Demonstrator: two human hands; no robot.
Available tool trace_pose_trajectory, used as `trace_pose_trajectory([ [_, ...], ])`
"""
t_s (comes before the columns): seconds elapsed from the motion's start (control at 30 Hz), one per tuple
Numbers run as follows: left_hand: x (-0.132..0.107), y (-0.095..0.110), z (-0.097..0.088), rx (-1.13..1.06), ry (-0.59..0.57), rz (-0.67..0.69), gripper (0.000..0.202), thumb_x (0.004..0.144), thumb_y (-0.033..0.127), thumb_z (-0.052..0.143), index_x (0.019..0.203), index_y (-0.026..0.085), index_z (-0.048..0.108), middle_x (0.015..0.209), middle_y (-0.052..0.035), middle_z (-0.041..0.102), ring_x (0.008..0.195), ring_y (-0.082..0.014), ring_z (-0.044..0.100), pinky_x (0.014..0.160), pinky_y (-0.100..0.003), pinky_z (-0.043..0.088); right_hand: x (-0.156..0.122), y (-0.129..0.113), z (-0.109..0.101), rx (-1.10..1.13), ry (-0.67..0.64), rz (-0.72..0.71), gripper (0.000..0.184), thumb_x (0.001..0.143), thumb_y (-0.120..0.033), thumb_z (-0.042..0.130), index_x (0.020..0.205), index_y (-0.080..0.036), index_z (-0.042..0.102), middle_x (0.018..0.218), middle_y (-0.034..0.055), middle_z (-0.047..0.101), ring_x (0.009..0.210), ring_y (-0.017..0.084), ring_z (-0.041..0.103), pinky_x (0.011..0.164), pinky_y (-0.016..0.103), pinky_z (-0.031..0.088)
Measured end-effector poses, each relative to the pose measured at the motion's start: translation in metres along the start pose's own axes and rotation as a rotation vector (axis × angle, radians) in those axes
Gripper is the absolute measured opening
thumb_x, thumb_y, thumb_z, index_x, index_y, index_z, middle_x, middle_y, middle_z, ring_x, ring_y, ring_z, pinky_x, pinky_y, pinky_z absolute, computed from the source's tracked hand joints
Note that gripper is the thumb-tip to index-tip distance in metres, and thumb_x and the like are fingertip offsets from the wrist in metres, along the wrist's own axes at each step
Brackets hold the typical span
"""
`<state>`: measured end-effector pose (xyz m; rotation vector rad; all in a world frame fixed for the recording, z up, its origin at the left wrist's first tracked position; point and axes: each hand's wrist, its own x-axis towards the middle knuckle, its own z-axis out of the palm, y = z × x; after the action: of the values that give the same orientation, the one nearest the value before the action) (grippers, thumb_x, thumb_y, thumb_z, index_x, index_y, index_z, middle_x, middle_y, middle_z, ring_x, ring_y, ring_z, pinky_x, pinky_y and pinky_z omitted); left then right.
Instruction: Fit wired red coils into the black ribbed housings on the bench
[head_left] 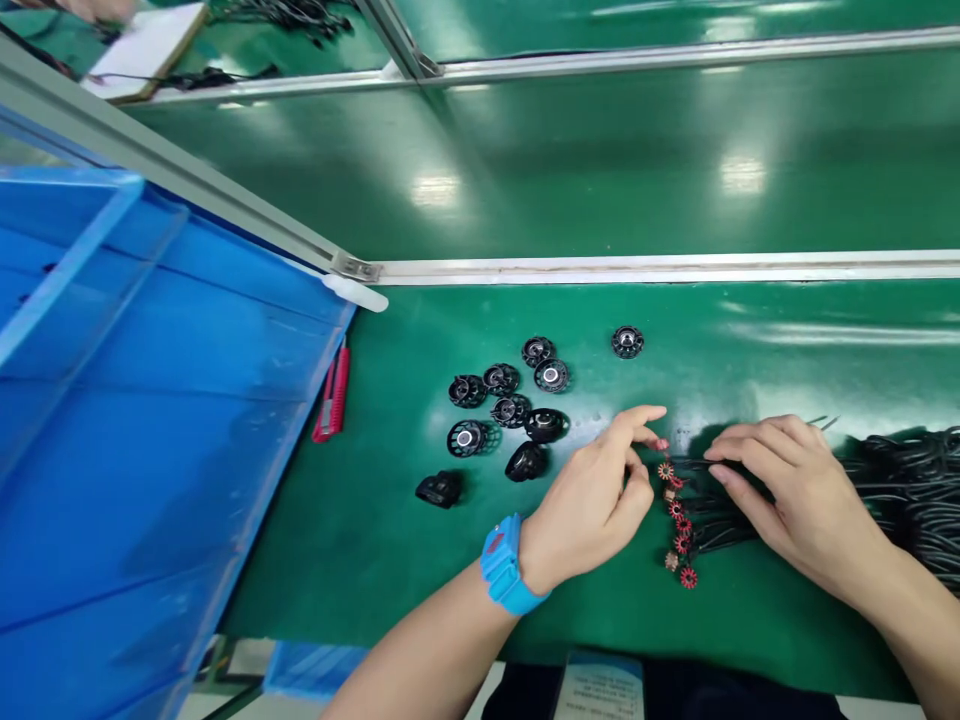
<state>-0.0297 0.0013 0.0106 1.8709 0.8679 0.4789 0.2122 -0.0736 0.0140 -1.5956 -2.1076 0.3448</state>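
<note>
My left hand (592, 495), with a blue wrist strap (513, 565) at the wrist, reaches over the green tabletop. Its fingers are apart, and one fingertip is at a small red wound coil at the top of a row. Below it, several star-shaped red and copper coils (676, 510) line up at the ends of black cables (720, 535). On the right, my right hand (787, 490) is closed, its thumb and fingertips pinching a black cable near its coil end. Part of that cable is hidden under the hand.
Several round black plastic housings (510, 411) lie left of my hands, one black housing (627, 342) farther back. A red utility knife (333, 395) lies beside a big blue bin (172, 400). A cable bundle (915, 490) fills the right side. A white rail (645, 270) crosses behind.
</note>
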Motion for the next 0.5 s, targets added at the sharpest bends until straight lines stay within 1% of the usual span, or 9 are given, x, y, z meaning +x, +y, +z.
trace_pose_trajectory([
  [0.1,0.000,0.000,0.001,0.133,0.044,0.039,0.051,0.095,0.009,0.046,0.144,0.023,0.047,0.124,-0.0097,0.066,0.083,-0.0152,0.067,0.080,-0.035,0.060,0.000,0.001,-0.004,-0.030,0.045,0.009,0.015,0.108,-0.028,0.059,0.119,-0.027,0.068,0.115,0.0035,0.073,0.099,0.021,0.063,0.091,0.041,0.045],
  [0.2,0.002,0.000,0.003,0.164,0.050,0.076,0.049,0.096,0.010,0.047,0.143,0.022,0.048,0.128,-0.0109,0.064,0.088,-0.0166,0.067,0.084,-0.036,0.061,-0.001,0.001,-0.017,-0.055,0.120,0.037,0.024,0.106,-0.029,0.062,0.130,-0.030,0.066,0.121,0.0047,0.072,0.106,0.024,0.066,0.095,0.043,0.048],
  [0.23,0.002,-0.001,0.003,0.165,0.047,0.089,0.049,0.096,0.010,0.048,0.143,0.023,0.048,0.127,-0.0107,0.065,0.090,-0.0174,0.067,0.085,-0.037,0.062,-0.003,0.002,-0.023,-0.061,0.169,0.061,0.028,0.105,-0.029,0.063,0.132,-0.031,0.065,0.122,0.0052,0.071,0.109,0.026,0.067,0.096,0.044,0.049],
  [0.33,0.004,-0.004,0.006,0.183,0.035,0.125,0.049,0.097,0.015,0.052,0.144,0.022,0.048,0.121,-0.0095,0.068,0.096,-0.0209,0.069,0.090,-0.040,0.062,-0.009,0.004,-0.045,-0.080,0.416,0.207,0.031,0.101,-0.025,0.066,0.130,-0.036,0.068,0.116,0.0042,0.072,0.112,0.030,0.068,0.099,0.049,0.050],
  [0.4,0.007,-0.007,0.009,0.212,0.044,0.142,0.046,0.098,0.018,0.055,0.144,0.022,0.049,0.118,-0.0092,0.070,0.102,-0.0233,0.070,0.093,-0.042,0.062,-0.014,0.008,-0.060,-0.143,0.516,0.296,0.026,0.102,-0.025,0.065,0.125,-0.037,0.070,0.111,0.0041,0.073,0.109,0.032,0.069,0.100,0.051,0.048],
  [0.43,0.009,-0.008,0.011,0.230,0.056,0.150,0.043,0.100,0.020,0.055,0.143,0.021,0.051,0.119,-0.0097,0.071,0.106,-0.0243,0.070,0.095,-0.042,0.062,-0.015,0.011,-0.066,-0.199,0.530,0.302,0.021,0.102,-0.027,0.064,0.120,-0.035,0.072,0.108,0.0042,0.074,0.105,0.031,0.069,0.098,0.051,0.048],
  [0.5,0.012,-0.010,0.013,0.271,0.077,0.178,0.035,0.103,0.020,0.053,0.137,0.020,0.056,0.124,-0.0114,0.071,0.113,-0.0253,0.070,0.099,-0.043,0.061,-0.015,0.019,-0.074,-0.312,0.461,0.284,0.014,0.104,-0.028,0.063,0.113,-0.030,0.073,0.106,0.0052,0.075,0.098,0.029,0.069,0.096,0.050,0.047],
])
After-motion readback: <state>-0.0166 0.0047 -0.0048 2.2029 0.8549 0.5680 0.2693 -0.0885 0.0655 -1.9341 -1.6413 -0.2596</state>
